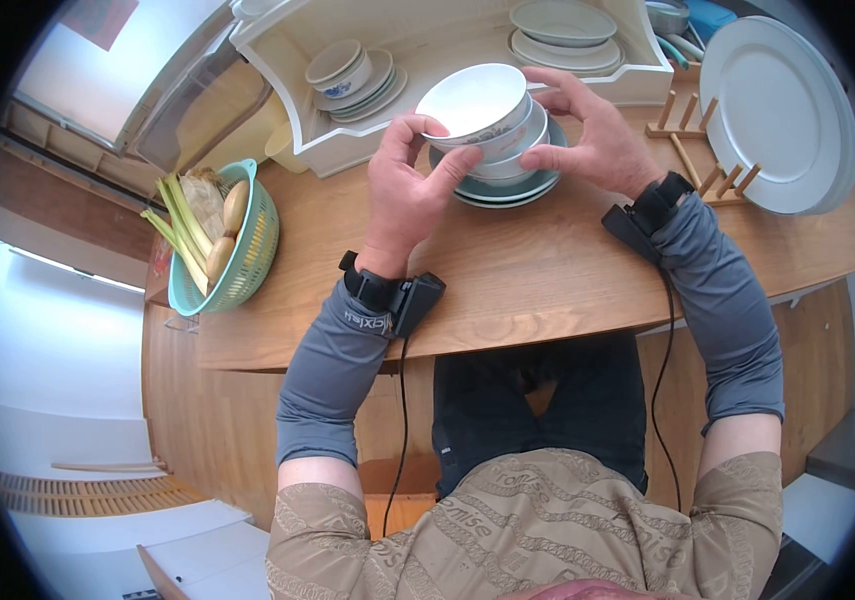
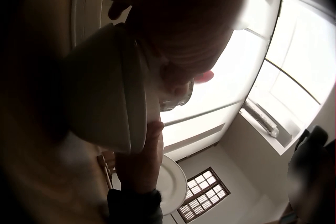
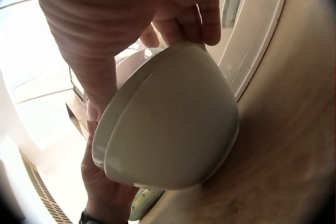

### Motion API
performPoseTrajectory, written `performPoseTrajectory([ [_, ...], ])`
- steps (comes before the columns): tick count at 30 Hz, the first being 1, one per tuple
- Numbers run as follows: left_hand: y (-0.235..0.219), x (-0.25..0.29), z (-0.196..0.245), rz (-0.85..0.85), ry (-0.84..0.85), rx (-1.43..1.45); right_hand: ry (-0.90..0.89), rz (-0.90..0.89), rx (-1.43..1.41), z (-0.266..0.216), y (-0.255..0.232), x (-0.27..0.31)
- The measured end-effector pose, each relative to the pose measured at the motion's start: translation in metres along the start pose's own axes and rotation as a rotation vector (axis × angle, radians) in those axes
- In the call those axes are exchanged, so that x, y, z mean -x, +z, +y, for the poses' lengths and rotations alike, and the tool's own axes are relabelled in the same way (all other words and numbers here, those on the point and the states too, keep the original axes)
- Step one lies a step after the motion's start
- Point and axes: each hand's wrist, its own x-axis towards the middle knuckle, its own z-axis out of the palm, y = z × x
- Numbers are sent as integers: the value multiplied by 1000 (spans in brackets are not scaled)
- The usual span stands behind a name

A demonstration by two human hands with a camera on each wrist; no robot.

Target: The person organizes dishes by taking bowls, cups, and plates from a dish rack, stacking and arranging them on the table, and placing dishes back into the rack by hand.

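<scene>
Bowls (image 1: 510, 143) stand nested near the back of a wooden table (image 1: 508, 285), just in front of a white shelf (image 1: 343, 152), with both of the person's hands around them. The left hand (image 1: 410, 185) pinches the top bowl (image 1: 474, 100), fingers over its rim and thumb against its outer wall. The right hand (image 1: 593, 140) curves round the other side of the bowls, thumb low on one beneath, fingers up behind. The top bowl is white inside and seems to lean slightly; beneath the small ones sit two large bowls (image 1: 508, 195), one inside the other. From where I stand, the step looks like fitting or parting the bowls, and a firm, gentle pinch on the rim with a level movement would suit it best, while the right hand steadies the lower ones so that nothing knocks or chips. I cannot tell whether either hand bears much weight. Seen from the head, the large bowls could pass for plates, only rims showing; the low right wrist view reveals their deep, plain wall. Only the head view shows the inside of the top bowl, and the vegetables (image 1: 195, 225) in a green basket (image 1: 260, 240). The left wrist view, mostly dark, alone shows a barred window (image 2: 205, 193).
</scene>
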Motion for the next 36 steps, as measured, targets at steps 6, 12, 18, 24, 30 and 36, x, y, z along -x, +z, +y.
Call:
performPoseTrajectory([
  [6, 1, 1, -2, -79, 17, -131, -35, -86, -83, -4, -2, -1],
  [12, -6, -1, 4, -114, -16, -195, -56, -128, -116, 0, -3, 0],
  [18, -1, -2, 15, -164, -68, -264, -3, -163, -186, 4, -2, 0],
  [24, 3, -2, 11, -134, -63, -223, -37, -170, -175, 6, -1, 0],
  [30, 3, -2, 2, -82, -66, -140, -59, -148, -171, 6, 3, 1],
  [36, 5, -5, -1, -66, 46, -80, -154, -8, -150, 0, 4, -1],
])
